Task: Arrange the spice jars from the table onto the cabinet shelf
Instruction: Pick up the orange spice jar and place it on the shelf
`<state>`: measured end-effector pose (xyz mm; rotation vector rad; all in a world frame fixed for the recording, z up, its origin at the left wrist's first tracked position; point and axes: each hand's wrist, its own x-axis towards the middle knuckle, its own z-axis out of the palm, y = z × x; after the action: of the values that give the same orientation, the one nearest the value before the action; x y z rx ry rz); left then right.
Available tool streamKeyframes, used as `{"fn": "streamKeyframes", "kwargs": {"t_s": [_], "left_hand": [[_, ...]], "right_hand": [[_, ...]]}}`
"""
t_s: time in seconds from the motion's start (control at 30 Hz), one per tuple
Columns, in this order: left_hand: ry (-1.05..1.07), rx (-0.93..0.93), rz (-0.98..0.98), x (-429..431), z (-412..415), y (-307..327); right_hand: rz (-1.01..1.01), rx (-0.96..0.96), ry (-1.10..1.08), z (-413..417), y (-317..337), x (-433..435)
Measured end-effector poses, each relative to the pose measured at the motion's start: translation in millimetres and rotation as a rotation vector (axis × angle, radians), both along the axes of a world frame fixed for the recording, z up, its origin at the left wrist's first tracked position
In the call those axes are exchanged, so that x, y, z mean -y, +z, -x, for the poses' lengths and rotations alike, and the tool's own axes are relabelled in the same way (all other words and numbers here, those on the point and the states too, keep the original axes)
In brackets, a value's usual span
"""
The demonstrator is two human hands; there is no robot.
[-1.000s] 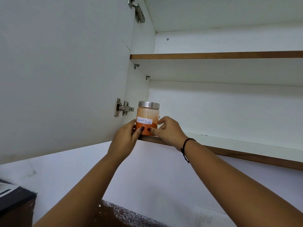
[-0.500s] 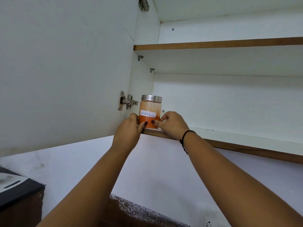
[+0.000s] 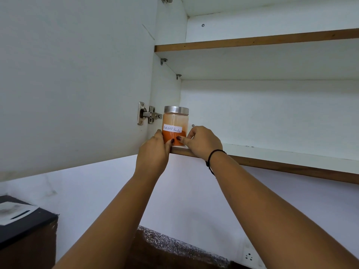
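Steadying the spice jar (image 3: 175,126) from either side, the left hand (image 3: 153,152) and the right hand (image 3: 202,142) each curl round its lower half, with the thumbs nearly meeting on the front just under the label "Red chilli Powder". The two-sided hold looks meant to keep the jar upright and its label facing out while it settles. The jar stands on the lower shelf (image 3: 272,154), close to the front lip and tucked toward the cabinet's side wall. Just left of the jar sits the metal hinge (image 3: 148,114) of the open cabinet door (image 3: 77,84); right of the jar the white board runs on, edged in wood-brown; above the jar hangs an upper shelf (image 3: 252,40); well below the jar lie a pale wall (image 3: 116,191), a speckled countertop (image 3: 174,243) and a socket (image 3: 249,257). The table is out of view.
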<state>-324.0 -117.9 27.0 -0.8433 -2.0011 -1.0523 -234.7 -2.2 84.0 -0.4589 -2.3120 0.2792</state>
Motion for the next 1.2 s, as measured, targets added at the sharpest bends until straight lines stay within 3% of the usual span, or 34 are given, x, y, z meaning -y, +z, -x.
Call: {"fn": "streamKeyframes", "kwargs": {"t_s": [0.7, 1.0, 1.2], "left_hand": [[0.065, -0.01, 0.008, -3.1, -4.7, -1.8], [0.075, 0.013, 0.159, -0.2, -4.6, 6.5], [0.11, 0.071, 0.156, -2.6, -11.5, 13.4]], "right_hand": [[0.013, 0.004, 0.143, -2.0, -1.4, -4.3], [0.038, 0.024, 0.21, -1.5, -2.0, -7.2], [0.044, 0.038, 0.285, -3.3, -2.9, -7.4]]}}
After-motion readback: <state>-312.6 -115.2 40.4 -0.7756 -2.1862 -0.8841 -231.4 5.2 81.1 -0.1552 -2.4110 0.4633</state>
